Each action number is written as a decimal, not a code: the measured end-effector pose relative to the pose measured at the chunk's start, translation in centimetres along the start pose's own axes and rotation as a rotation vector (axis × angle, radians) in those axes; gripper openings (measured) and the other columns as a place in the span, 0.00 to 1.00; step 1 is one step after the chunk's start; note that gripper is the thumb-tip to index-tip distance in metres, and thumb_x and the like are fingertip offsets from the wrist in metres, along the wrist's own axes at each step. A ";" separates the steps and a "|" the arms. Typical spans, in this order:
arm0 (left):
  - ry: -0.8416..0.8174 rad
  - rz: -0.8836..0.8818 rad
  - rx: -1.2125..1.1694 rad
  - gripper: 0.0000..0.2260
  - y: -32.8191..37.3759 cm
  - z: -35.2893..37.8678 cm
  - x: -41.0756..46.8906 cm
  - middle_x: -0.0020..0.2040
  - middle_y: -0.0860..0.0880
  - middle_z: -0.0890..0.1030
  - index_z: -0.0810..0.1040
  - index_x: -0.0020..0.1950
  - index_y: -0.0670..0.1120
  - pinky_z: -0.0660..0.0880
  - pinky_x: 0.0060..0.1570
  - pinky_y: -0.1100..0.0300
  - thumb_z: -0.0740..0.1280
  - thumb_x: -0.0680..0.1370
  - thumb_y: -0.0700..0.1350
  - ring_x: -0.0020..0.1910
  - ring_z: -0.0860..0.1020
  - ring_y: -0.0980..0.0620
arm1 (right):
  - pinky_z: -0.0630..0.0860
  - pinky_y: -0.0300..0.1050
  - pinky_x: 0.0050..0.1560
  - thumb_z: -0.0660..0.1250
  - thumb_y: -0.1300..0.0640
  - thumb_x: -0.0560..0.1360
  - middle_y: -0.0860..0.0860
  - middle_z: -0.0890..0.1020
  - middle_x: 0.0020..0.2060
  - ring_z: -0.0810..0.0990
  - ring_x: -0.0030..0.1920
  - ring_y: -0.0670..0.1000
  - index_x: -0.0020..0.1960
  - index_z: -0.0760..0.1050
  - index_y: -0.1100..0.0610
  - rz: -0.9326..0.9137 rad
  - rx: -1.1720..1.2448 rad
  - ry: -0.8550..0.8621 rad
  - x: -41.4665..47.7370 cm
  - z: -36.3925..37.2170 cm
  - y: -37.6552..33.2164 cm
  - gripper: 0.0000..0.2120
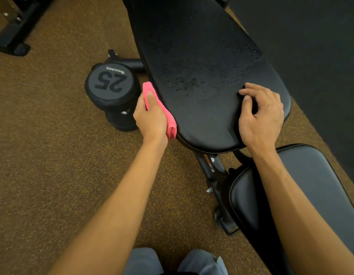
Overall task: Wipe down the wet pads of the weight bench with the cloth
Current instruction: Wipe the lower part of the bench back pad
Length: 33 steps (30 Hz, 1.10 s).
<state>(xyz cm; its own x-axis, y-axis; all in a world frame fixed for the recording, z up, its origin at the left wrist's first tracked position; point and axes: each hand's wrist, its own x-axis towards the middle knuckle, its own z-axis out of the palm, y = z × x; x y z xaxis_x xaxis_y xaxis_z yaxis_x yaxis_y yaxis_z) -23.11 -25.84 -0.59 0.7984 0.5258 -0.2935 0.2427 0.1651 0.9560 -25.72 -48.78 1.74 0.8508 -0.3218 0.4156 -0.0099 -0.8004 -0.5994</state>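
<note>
The left hand's (151, 116) thumb (151, 98) lies flat along a rolled pink cloth (170, 126), with the other fingers wrapped behind it out of sight, so the cloth is gripped and held against the left side edge of the back pad (202, 46), near its lower rounded end. The left wrist is straight and the forearm runs up from the lower middle of the view. The right hand (261, 118) rests on top of the same pad near its right edge, its fingers (251, 89) arched and bent, tips touching the black vinyl, holding nothing. Water droplets (192, 84) bead across the middle of the pad, between and beyond the two hands. The pad's surface stretches away unobstructed toward the top of the view. Left of the cloth hand, a 25-marked dumbbell (110, 82) stands on the speckled brown floor (53, 155), just beside the knuckles. The seat pad (311, 175) lies under the right forearm, apart from the back pad, with the bench frame (209, 167) showing in the gap.
</note>
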 end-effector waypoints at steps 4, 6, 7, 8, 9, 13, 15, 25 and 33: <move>0.049 -0.109 -0.012 0.13 2.3 1.6 4.3 0.53 0.52 0.86 0.85 0.57 0.51 0.79 0.66 0.48 0.62 0.87 0.54 0.56 0.83 0.52 | 0.69 0.45 0.71 0.63 0.56 0.82 0.41 0.84 0.64 0.77 0.68 0.45 0.58 0.86 0.50 0.001 0.000 -0.003 -0.1 0.0 -0.1 0.13; 0.048 -0.145 -0.001 0.15 2.8 2.0 6.2 0.54 0.52 0.86 0.86 0.58 0.51 0.79 0.66 0.48 0.63 0.86 0.57 0.56 0.84 0.51 | 0.69 0.45 0.71 0.63 0.56 0.83 0.41 0.84 0.64 0.77 0.68 0.45 0.58 0.86 0.50 0.003 -0.002 -0.003 -0.2 0.0 -0.1 0.13; 0.040 -0.136 0.031 0.15 3.0 2.0 5.9 0.55 0.52 0.85 0.85 0.61 0.51 0.78 0.67 0.48 0.62 0.86 0.57 0.57 0.83 0.52 | 0.69 0.45 0.71 0.63 0.56 0.83 0.41 0.84 0.63 0.77 0.68 0.45 0.58 0.86 0.50 0.005 -0.006 -0.003 -0.2 0.0 -0.2 0.13; 0.036 -0.098 0.057 0.15 3.2 1.7 4.7 0.59 0.53 0.85 0.84 0.65 0.52 0.77 0.69 0.50 0.61 0.87 0.56 0.60 0.82 0.53 | 0.69 0.46 0.71 0.63 0.56 0.83 0.41 0.84 0.63 0.77 0.68 0.46 0.58 0.86 0.50 0.006 -0.007 -0.003 -0.2 0.0 -0.2 0.13; 0.031 -0.047 0.085 0.16 3.2 1.2 2.9 0.63 0.54 0.84 0.82 0.69 0.53 0.74 0.71 0.54 0.61 0.87 0.55 0.63 0.80 0.54 | 0.69 0.46 0.71 0.63 0.56 0.83 0.42 0.84 0.64 0.77 0.68 0.46 0.58 0.86 0.50 0.004 -0.007 -0.005 -0.2 0.0 -0.2 0.13; -0.017 0.273 0.187 0.18 1.9 -0.1 -2.4 0.77 0.56 0.76 0.77 0.77 0.53 0.63 0.77 0.68 0.63 0.88 0.51 0.75 0.71 0.63 | 0.69 0.46 0.71 0.63 0.56 0.82 0.42 0.84 0.64 0.77 0.68 0.46 0.59 0.86 0.51 0.004 -0.016 -0.005 0.0 -0.1 -0.3 0.13; -0.065 0.396 0.319 0.17 2.0 0.0 -1.5 0.80 0.52 0.72 0.77 0.77 0.51 0.57 0.77 0.69 0.64 0.87 0.49 0.79 0.68 0.59 | 0.69 0.45 0.71 0.63 0.56 0.82 0.42 0.84 0.64 0.77 0.68 0.46 0.59 0.86 0.51 0.002 -0.015 -0.003 -0.1 -0.1 -0.3 0.13; -0.215 0.663 0.532 0.15 3.6 -0.5 1.1 0.73 0.47 0.79 0.82 0.72 0.44 0.52 0.73 0.79 0.67 0.85 0.43 0.79 0.70 0.51 | 0.67 0.41 0.70 0.63 0.56 0.83 0.42 0.84 0.64 0.77 0.69 0.46 0.59 0.85 0.51 0.001 -0.028 -0.013 -0.1 -0.2 -0.4 0.12; -0.253 0.664 0.459 0.13 4.4 0.1 3.0 0.73 0.49 0.80 0.84 0.68 0.48 0.53 0.75 0.78 0.69 0.84 0.43 0.80 0.69 0.53 | 0.65 0.37 0.69 0.64 0.57 0.83 0.43 0.84 0.64 0.77 0.68 0.46 0.59 0.86 0.51 0.000 -0.037 -0.008 -0.3 -0.1 -0.5 0.12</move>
<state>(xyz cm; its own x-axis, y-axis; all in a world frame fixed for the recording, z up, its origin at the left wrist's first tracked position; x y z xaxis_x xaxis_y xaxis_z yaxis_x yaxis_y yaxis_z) -19.59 -23.61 2.71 0.9404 0.1822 0.2872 -0.1642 -0.4966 0.8523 -25.99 -48.37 2.01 0.8547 -0.3177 0.4106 -0.0288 -0.8188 -0.5734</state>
